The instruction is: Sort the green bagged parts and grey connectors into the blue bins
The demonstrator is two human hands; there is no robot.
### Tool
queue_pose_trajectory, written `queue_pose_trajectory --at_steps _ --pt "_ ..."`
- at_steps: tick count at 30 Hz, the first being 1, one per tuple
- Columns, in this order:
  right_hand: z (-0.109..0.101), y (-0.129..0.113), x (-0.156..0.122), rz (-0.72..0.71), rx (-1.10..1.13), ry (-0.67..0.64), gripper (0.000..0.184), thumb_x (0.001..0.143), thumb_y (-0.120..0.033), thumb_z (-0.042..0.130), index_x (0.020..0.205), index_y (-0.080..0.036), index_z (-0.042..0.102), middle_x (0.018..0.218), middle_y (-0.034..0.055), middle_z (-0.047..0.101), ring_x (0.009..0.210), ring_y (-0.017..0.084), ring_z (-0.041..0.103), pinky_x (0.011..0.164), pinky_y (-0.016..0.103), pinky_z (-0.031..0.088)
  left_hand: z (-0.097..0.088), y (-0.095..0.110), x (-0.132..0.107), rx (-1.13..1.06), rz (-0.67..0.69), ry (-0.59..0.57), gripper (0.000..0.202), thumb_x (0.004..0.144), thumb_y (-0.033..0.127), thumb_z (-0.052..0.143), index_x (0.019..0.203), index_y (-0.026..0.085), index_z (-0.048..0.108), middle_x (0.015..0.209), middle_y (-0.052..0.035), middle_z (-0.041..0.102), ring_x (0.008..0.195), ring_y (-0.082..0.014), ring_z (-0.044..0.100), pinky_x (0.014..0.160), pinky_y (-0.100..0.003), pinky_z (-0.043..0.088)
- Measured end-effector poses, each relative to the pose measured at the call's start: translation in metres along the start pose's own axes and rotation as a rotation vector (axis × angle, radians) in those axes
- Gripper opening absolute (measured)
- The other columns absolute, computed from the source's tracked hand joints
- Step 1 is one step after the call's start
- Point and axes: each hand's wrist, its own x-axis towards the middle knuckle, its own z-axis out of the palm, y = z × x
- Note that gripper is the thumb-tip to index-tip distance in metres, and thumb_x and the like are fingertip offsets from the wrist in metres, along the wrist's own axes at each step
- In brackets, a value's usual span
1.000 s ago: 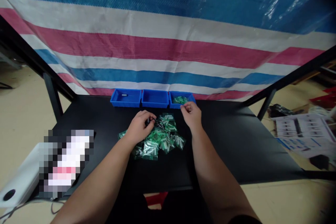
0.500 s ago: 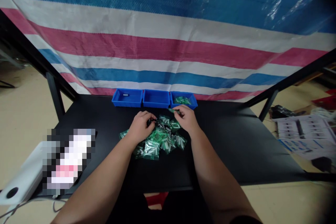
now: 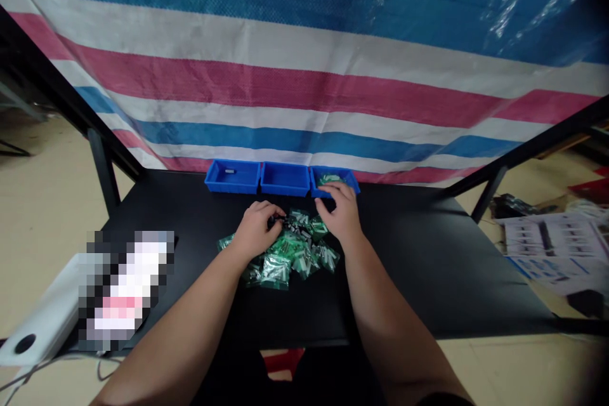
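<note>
Packets (image 3: pixel 276 269) of green-tinted film, with pale slender pieces inside, lie heaped on the bench (image 3: pixel 413 266), between the two sets of fingers I oversee. At the left hand (image 3: pixel 254 228), the fingers curl down to small dark pieces (image 3: pixel 287 222) in the heap; I cannot tell whether they grip any. At the right hand (image 3: pixel 343 212), the fingers stand parted, nothing visible between them, at the right blue tray (image 3: pixel 314 192), which holds green contents (image 3: pixel 330 178). I judge the step in hand to be setting packets there; the next move calls for the right fingers to clear the tray's front wall. Beyond the left fingers stand the middle blue tray (image 3: pixel 285 190) and left blue tray (image 3: pixel 233 189). I can read no writing: printed sheets (image 3: pixel 542 235), well right of the fingers, are too small.
</note>
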Motion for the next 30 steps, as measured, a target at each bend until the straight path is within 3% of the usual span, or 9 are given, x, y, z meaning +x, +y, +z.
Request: queue_pose_trajectory --at_steps 4,7,11,14,20,22,24,27,30 --pt "0.004 -0.023 -0.005 -0.091 0.075 -0.419 0.041 0.092 -0.035 0.072 0.131 -0.022 0.07 0.124 0.0099 0.072 0.115 0.03 0.063 0.103 0.047 0.05 -0.001 0.001 0.0 0.014 -0.01 -0.009 0.018 0.09 0.021 0.062 0.103 0.024 0.073 0.098 -0.0045 0.07 0.096 -0.024 0.06 0.091 -0.042 0.047" --pt "0.013 -0.028 -0.007 -0.054 0.02 -0.531 0.04 0.09 -0.026 0.073 0.13 -0.022 0.071 0.123 0.0097 0.072 0.114 0.03 0.063 0.102 0.049 0.049 -0.001 0.002 0.0 0.018 -0.015 -0.015 0.018 0.09 0.021 0.062 0.103 0.024 0.074 0.099 -0.0047 0.071 0.095 -0.0239 0.059 0.091 -0.042 0.047" --pt "0.02 -0.026 -0.005 -0.072 0.065 -0.498 0.024 0.088 -0.015 0.07 0.111 -0.022 0.076 0.111 0.007 0.074 0.105 0.026 0.065 0.096 0.042 0.051 0.0 0.002 0.0 0.021 -0.023 -0.025 0.018 0.09 0.021 0.062 0.103 0.023 0.074 0.099 -0.0047 0.07 0.096 -0.0239 0.059 0.09 -0.042 0.047" --pt "0.017 -0.025 -0.004 -0.089 0.133 -0.402 0.017 0.09 -0.014 0.065 0.1 -0.023 0.076 0.102 0.0055 0.074 0.097 0.023 0.066 0.09 0.038 0.053 0.0 0.002 0.0 0.024 -0.028 -0.029 0.019 0.09 0.021 0.062 0.104 0.024 0.074 0.097 -0.0044 0.07 0.096 -0.0239 0.059 0.09 -0.041 0.047" --pt "0.006 -0.014 0.006 -0.082 0.123 0.134 0.022 0.1 -0.027 0.055 0.105 -0.023 0.076 0.111 0.0099 0.074 0.11 0.026 0.067 0.102 0.043 0.053 -0.001 0.003 0.0 0.01 -0.033 -0.024 0.018 0.09 0.02 0.062 0.103 0.024 0.073 0.098 -0.0046 0.07 0.097 -0.0241 0.06 0.091 -0.042 0.047" --pt "0.01 -0.006 0.011 -0.017 0.025 0.217 0.027 0.101 -0.03 0.052 0.11 -0.022 0.077 0.118 0.0118 0.074 0.117 0.027 0.066 0.109 0.047 0.049 -0.001 0.003 -0.001 0.006 -0.032 -0.026 0.017 0.09 0.021 0.061 0.103 0.024 0.073 0.098 -0.0046 0.071 0.097 -0.0241 0.061 0.09 -0.042 0.047" --pt "0.017 0.003 0.015 0.074 -0.091 0.163 0.031 0.103 -0.033 0.049 0.113 -0.022 0.076 0.123 0.0113 0.074 0.122 0.029 0.064 0.12 0.057 0.037 0.0 0.003 -0.001 -0.003 -0.026 -0.027 0.017 0.091 0.021 0.061 0.103 0.024 0.073 0.097 -0.0046 0.07 0.096 -0.0238 0.061 0.09 -0.042 0.047" --pt "0.028 0.01 0.014 0.166 -0.194 -0.005 0.035 0.105 -0.036 0.045 0.113 -0.023 0.076 0.124 0.0085 0.076 0.129 0.032 0.06 0.126 0.071 0.007 0.001 0.003 -0.001 -0.007 -0.022 -0.025 0.017 0.091 0.021 0.061 0.103 0.024 0.073 0.096 -0.0046 0.07 0.095 -0.0234 0.061 0.089 -0.041 0.048" --pt "0.034 0.009 0.012 0.18 -0.191 -0.066 0.037 0.106 -0.038 0.044 0.12 -0.023 0.075 0.127 0.009 0.075 0.133 0.033 0.058 0.125 0.074 -0.003 0.001 0.002 0.0 -0.005 -0.017 -0.014 0.017 0.091 0.021 0.062 0.103 0.024 0.073 0.096 -0.0044 0.07 0.094 -0.0232 0.06 0.089 -0.041 0.047"
